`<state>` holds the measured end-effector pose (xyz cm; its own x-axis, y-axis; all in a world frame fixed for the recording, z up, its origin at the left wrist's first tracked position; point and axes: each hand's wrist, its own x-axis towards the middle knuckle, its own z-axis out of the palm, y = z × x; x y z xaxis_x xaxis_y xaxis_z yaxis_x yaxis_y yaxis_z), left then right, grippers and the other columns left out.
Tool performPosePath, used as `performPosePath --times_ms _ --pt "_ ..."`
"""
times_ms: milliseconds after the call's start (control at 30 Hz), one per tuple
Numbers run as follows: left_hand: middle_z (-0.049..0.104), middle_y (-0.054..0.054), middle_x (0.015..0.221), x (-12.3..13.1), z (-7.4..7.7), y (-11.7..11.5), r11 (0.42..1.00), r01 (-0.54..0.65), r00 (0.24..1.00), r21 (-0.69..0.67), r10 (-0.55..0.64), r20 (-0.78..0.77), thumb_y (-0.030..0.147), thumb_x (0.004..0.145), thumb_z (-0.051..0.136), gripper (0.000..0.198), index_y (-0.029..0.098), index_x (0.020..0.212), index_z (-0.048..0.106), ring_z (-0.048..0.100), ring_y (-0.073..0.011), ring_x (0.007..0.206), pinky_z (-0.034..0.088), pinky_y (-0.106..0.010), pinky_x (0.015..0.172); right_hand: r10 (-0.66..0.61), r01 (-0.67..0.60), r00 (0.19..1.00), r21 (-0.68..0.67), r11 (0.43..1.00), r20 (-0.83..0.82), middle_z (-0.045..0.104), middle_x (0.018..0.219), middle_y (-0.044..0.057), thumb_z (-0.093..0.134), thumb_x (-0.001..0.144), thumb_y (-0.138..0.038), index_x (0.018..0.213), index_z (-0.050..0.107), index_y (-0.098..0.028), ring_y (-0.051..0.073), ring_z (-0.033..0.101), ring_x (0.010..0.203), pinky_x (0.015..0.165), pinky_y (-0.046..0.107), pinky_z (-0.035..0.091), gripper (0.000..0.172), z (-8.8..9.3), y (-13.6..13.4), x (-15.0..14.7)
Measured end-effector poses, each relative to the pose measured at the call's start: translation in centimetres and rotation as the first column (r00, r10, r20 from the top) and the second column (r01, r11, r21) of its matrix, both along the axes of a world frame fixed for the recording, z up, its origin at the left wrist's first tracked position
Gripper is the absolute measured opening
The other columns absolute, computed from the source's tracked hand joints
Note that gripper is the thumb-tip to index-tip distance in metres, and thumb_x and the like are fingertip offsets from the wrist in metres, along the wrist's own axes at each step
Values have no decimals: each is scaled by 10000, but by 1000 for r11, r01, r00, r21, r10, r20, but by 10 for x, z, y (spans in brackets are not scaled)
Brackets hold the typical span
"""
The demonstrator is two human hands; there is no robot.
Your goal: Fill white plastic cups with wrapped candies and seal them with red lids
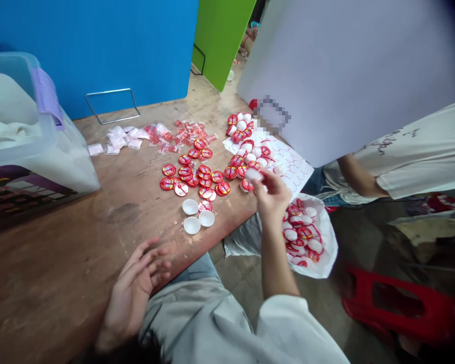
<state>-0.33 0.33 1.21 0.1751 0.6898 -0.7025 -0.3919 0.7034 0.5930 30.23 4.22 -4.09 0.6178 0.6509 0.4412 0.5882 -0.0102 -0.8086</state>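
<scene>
My right hand (272, 194) is raised over the table's edge, its fingers pinched on a small white round cap (253, 175). My left hand (134, 288) rests at the near edge of the wooden table (60, 263), fingers spread and empty. Several red round badges (197, 174) lie scattered in the middle of the table. Three white caps (197, 218) sit close together just ahead of my left hand. A white bag (324, 242) full of more red and white pieces hangs beside my right forearm.
Small clear sachets (117, 139) and red-printed packets (185, 132) lie at the back. A clear plastic bin (23, 131) stands at the left. A sticker sheet (296, 169) lies right of the badges. Another person in a white shirt (420, 151) stands at the right; a red stool (398, 303) is below.
</scene>
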Motion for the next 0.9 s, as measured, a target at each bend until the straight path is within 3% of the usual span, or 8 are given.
performPosePath --times_ms 167,367,567,667,733,767,833,900 --pt "653 -54 823 -6 -1 1 1000 -14 1000 16 15 -23 147 650 666 419 150 1051 544 601 -155 666 526 -253 572 -159 186 973 -159 969 168 680 939 96 472 721 -245 970 648 -116 193 624 862 795 306 487 332 -2 68 100" --pt "647 -51 808 -8 -5 -3 1000 -4 1000 5 4 -19 143 720 631 339 153 1041 523 599 -143 667 513 -250 594 -208 320 919 -327 889 334 711 854 139 477 723 -236 942 707 -82 237 649 776 734 326 481 353 -23 122 148" --pt "653 -44 784 -10 -7 5 999 -31 999 7 31 -35 175 716 638 315 152 1013 537 590 -131 636 495 -241 586 -152 298 912 -363 883 381 709 919 204 488 753 -229 941 710 -37 286 649 870 855 391 451 349 -26 151 153" --pt "660 -46 770 -9 -7 9 1000 -29 998 2 29 -52 181 707 642 302 154 992 543 588 -133 654 488 -241 609 -82 247 901 -347 905 426 686 1052 195 469 772 -185 1039 682 -45 276 630 985 915 379 430 369 -12 169 125" --pt "664 -42 772 -7 -9 11 1000 -11 998 9 12 -66 203 719 641 283 162 984 548 589 -131 669 484 -239 639 109 104 886 -421 901 451 695 1039 161 443 776 -132 1034 684 -66 237 636 976 892 325 441 359 -2 181 91" --pt "664 -39 772 -5 -10 12 1000 4 997 20 -3 -77 220 729 638 269 167 978 551 588 -130 675 480 -237 651 262 0 862 -516 857 435 708 995 143 441 776 -117 1001 695 -76 215 645 934 857 294 450 341 2 187 71" --pt "666 -34 783 -1 -12 15 996 57 992 62 -49 -120 249 753 628 239 175 970 560 591 -133 704 471 -231 674 557 -163 771 -749 642 309 718 930 115 498 774 -147 968 702 -92 189 654 847 783 257 462 286 5 196 33" --pt "669 -39 799 4 -15 18 983 137 976 121 -112 -189 268 770 621 213 179 957 575 591 -138 725 462 -226 676 647 -192 729 -841 506 222 720 863 106 587 730 -180 920 710 -97 195 654 781 725 254 469 241 1 203 2"
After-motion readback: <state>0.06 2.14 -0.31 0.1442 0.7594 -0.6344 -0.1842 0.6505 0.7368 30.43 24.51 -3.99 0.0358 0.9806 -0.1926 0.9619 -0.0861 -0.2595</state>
